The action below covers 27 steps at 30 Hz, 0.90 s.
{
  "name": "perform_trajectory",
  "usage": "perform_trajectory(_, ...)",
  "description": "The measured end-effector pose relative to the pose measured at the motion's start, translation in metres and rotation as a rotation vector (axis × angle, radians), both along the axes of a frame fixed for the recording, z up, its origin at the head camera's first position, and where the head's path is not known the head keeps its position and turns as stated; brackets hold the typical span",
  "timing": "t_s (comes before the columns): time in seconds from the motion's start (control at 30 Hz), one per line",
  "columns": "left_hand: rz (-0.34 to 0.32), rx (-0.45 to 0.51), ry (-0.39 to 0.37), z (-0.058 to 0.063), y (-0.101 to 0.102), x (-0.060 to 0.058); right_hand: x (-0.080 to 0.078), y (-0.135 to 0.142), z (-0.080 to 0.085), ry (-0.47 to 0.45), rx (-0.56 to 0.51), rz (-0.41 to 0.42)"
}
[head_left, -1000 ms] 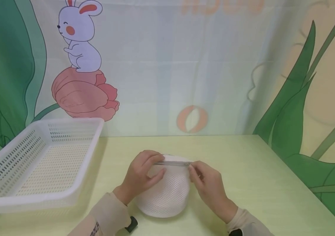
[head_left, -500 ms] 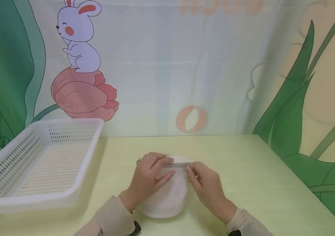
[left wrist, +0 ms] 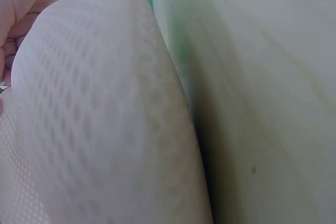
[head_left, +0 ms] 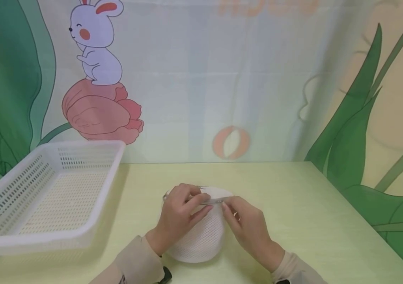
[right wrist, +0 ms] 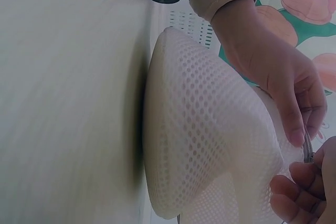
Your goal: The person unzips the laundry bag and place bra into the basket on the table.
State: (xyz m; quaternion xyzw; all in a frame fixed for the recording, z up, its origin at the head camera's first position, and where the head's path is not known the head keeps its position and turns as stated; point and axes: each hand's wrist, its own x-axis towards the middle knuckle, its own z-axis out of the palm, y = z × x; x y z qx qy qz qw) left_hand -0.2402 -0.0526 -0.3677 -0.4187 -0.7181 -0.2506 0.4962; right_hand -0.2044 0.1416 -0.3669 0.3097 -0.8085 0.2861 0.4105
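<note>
A white mesh laundry bag (head_left: 201,240) stands rounded on the table in front of me, a grey zipper (head_left: 216,200) running across its top. My left hand (head_left: 178,215) pinches the zipper band between thumb and fingers, as the right wrist view shows too. Close to it, my right hand (head_left: 249,223) pinches the zipper's right end at the pull. A short gap of zipper (right wrist: 307,148) shows between the two hands in the right wrist view. The bag's mesh side (left wrist: 89,93) fills much of the left wrist view. Fingers partly hide the pull.
A white perforated plastic basket (head_left: 98,213) stands at the left of the pale yellow-green table (head_left: 315,221). Behind the table hangs a printed backdrop (head_left: 173,98) with a rabbit, flowers and leaves.
My left hand has moved right along the zipper, closer to the right hand. The right hand has shifted slightly left, still pinching the zipper end. The bag stays in place.
</note>
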Motion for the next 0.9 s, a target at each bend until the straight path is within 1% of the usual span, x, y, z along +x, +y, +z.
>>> perform_trajectory(0.23,-0.043,0.005,0.022,-0.0007,0.0002,-0.0016,0.002,-0.0011,-0.0001,0.017,0.001,0.015)
perform_trajectory(0.33,-0.045,0.006,0.023,-0.001,-0.0003,-0.0014,0.002,-0.0011,-0.0006,0.021,0.005,0.021)
perform_trajectory(0.57,-0.051,-0.004,0.0,-0.0034,-0.0022,-0.0023,0.0017,-0.0016,-0.001,0.017,0.007,0.016)
perform_trajectory(0.77,-0.072,-0.012,0.015,-0.0057,-0.0051,-0.0048,0.002,-0.0027,-0.0018,0.013,0.013,0.008)
perform_trajectory(0.9,-0.086,-0.016,0.022,-0.0067,-0.006,-0.006,0.0023,-0.003,-0.0026,0.013,0.005,0.023)
